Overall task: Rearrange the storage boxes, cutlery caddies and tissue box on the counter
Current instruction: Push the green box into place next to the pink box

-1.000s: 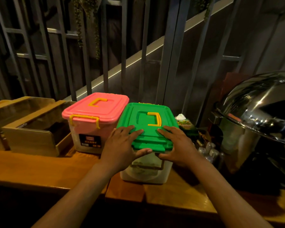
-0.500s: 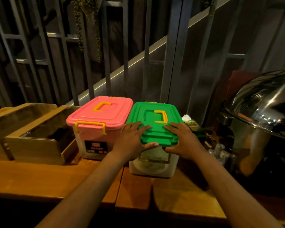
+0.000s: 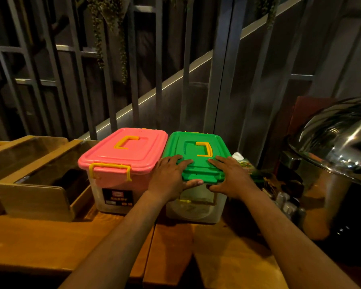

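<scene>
Head view: you've got your left hand (image 3: 168, 177) and right hand (image 3: 231, 177) clamped on the near edge of the green-lidded storage box (image 3: 196, 163), fingers flat on the lid and thumbs hooked under its rim, with the box sitting on the wooden counter (image 3: 50, 243) right against the pink-lidded storage box (image 3: 123, 157). It's stiff plastic and probably slides easy, but a lid can pop, so I'd grab the body. The tissue box (image 3: 243, 162) is half hidden behind it, and the stuff inside is too murky to call.
</scene>
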The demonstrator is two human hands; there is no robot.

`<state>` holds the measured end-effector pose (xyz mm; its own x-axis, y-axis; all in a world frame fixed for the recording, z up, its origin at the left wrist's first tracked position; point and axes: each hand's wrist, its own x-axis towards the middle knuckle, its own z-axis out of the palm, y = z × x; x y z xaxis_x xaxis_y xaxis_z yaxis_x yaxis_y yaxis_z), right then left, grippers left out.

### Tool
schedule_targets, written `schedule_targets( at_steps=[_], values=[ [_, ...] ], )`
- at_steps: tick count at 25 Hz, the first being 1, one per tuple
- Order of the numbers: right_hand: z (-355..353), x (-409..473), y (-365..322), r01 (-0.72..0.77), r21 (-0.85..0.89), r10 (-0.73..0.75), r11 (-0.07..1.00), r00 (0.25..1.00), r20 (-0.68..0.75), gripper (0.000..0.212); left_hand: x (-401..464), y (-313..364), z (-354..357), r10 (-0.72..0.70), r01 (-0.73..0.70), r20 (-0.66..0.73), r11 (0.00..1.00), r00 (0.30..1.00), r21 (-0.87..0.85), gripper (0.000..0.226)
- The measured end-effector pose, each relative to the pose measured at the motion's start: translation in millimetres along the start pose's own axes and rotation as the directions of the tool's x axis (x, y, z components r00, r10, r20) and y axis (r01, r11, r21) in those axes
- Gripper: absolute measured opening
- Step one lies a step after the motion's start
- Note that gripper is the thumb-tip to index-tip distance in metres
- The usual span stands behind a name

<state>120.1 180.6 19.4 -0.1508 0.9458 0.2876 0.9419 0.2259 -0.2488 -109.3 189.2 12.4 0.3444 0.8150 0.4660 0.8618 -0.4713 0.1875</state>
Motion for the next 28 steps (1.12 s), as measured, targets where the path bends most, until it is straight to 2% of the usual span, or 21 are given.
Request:
schedule_targets(
  at_steps=[13, 17, 22, 28],
  values=[
    [4.8, 14.6, 8.8, 0.027, 0.027, -0.026, 0.999, 0.999, -0.034, 0.095, 12.3, -2.9, 8.9, -0.012, 0.012, -0.024, 1.000, 1.000, -0.002, 0.093],
    [5.2, 15.1, 10.1, 0.038, 0.010, -0.038, 0.999, 0.999, -0.034, 0.095, 12.7, -2.4, 10.9, -0.021, 0.021, -0.022, 1.000, 1.000, 0.013, 0.099],
    [6.1, 14.8, 11.6, 0.041, 0.008, -0.041, 0.999, 0.999, -0.034, 0.094, 11.5, 1.4, 9.0, -0.018, 0.020, -0.027, 0.999, 0.999, 0.039, 0.093],
    [6.7, 11.7, 8.4, 0.014, 0.023, -0.014, 1.000, 1.000, -0.025, 0.095, 8.0, 0.2, 9.4, -0.004, 0.005, -0.023, 0.998, 1.000, 0.059, 0.103]
  ],
)
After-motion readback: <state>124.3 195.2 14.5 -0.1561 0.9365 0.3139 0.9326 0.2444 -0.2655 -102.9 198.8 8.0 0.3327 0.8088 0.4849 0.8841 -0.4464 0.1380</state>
